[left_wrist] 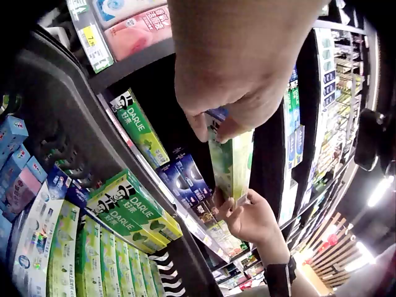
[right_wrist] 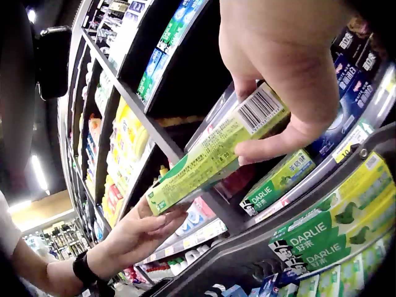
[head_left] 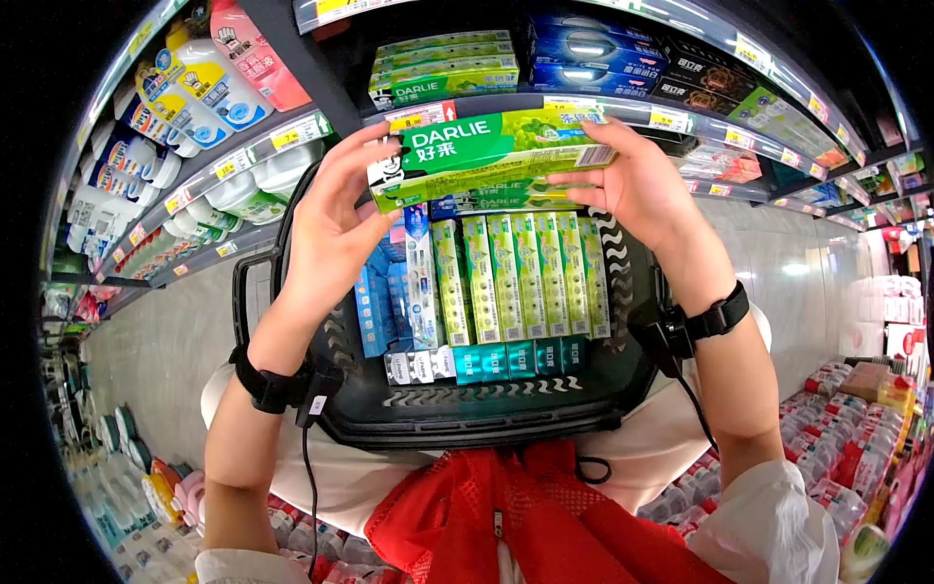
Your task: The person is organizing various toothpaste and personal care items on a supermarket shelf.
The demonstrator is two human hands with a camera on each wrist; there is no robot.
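Between my two hands is a green and yellow Darlie toothpaste box [head_left: 486,146], held level above a black shopping basket [head_left: 467,420]. My left hand [head_left: 336,219] grips its left end, thumb on the near side. At the barcode end, my right hand [head_left: 647,185] holds the box with thumb and fingers. The right wrist view shows the barcode side of the toothpaste box [right_wrist: 216,151]. Inside the basket stands a row of green toothpaste boxes [head_left: 525,277], with teal boxes [head_left: 496,362] in front and blue boxes [head_left: 379,302] at the left. More Darlie boxes [left_wrist: 127,210] lie along the basket's far side.
A shelf ahead carries stacked Darlie boxes [head_left: 445,68], blue boxes [head_left: 593,58] and black boxes [head_left: 705,78]. Its price-tag edge [head_left: 671,120] runs just beyond the basket. Cleaner bottles [head_left: 209,83] fill shelves at the left. Wrapped bottles [head_left: 827,438] stand at the lower right.
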